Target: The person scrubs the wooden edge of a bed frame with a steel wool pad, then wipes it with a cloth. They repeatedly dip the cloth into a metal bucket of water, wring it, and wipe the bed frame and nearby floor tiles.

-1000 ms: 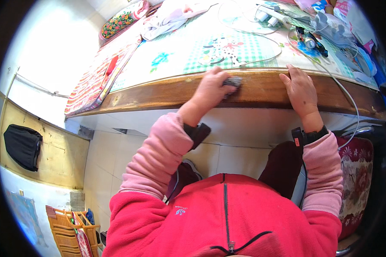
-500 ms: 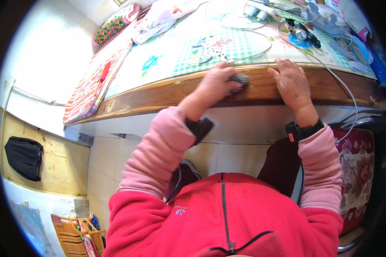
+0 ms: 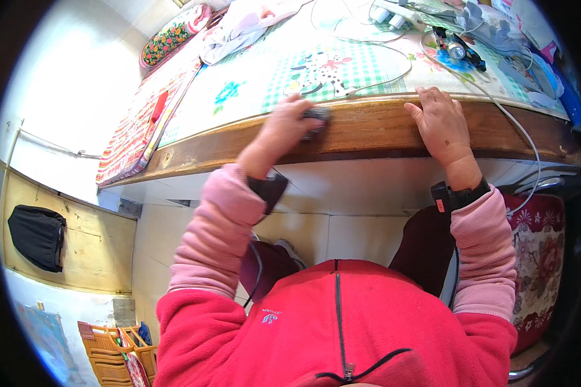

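My left hand (image 3: 281, 131) is closed around a dark grey scrubber (image 3: 319, 116), which looks like steel wool and is blurred by motion. Hand and scrubber rest against the brown wooden edge board (image 3: 374, 126) of a bed-like platform. Farther right on the same board lies my right hand (image 3: 439, 122), its fingers stretched flat over the top and the thumb apart, with nothing in it. Black bands with small boxes circle both wrists.
A patterned sheet (image 3: 239, 84) covers the platform, with a striped mat (image 3: 135, 142) at its left end. A white cable (image 3: 507, 116) hangs over the board on the right, beside a headlamp (image 3: 457, 50). A flowered seat cushion (image 3: 537, 258) stands at right.
My left hand has slid left along the wooden board with the scrubber. The right hand has stayed in place.
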